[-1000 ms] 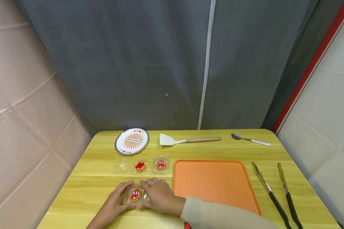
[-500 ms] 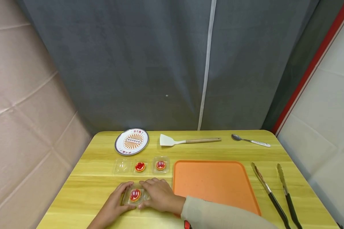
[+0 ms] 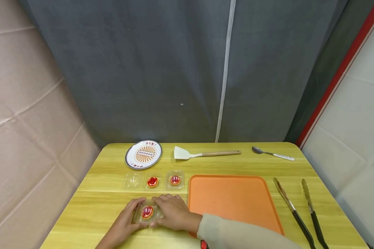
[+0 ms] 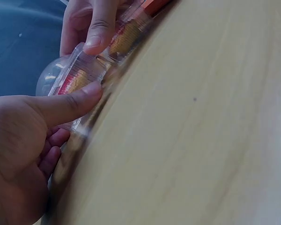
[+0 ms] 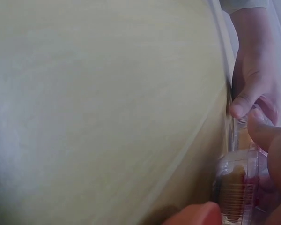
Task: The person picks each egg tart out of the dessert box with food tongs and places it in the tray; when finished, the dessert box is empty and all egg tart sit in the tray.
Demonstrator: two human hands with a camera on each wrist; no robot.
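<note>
A clear plastic box with a domed lid (image 4: pixel 50 77) encloses a red-topped tart (image 3: pixel 148 212) near the table's front. My left hand (image 3: pixel 123 219) grips the box from the left, thumb along its near side and fingers behind. From the right, my right hand (image 3: pixel 174 214) holds the same box, its thumb (image 4: pixel 96 40) at the corner in the left wrist view. Under the right palm sits a second clear box (image 5: pixel 239 187) with a tart inside, mostly hidden in the head view.
Behind the hands stand a clear container (image 3: pixel 133 181), an uncovered-looking tart (image 3: pixel 152 182) and a domed boxed tart (image 3: pixel 175 180). An orange tray (image 3: pixel 227 197) lies under the right forearm. Farther out are a plate (image 3: pixel 143 154), spatula (image 3: pixel 205 153), spoon (image 3: pixel 272 153) and tongs (image 3: pixel 294 211).
</note>
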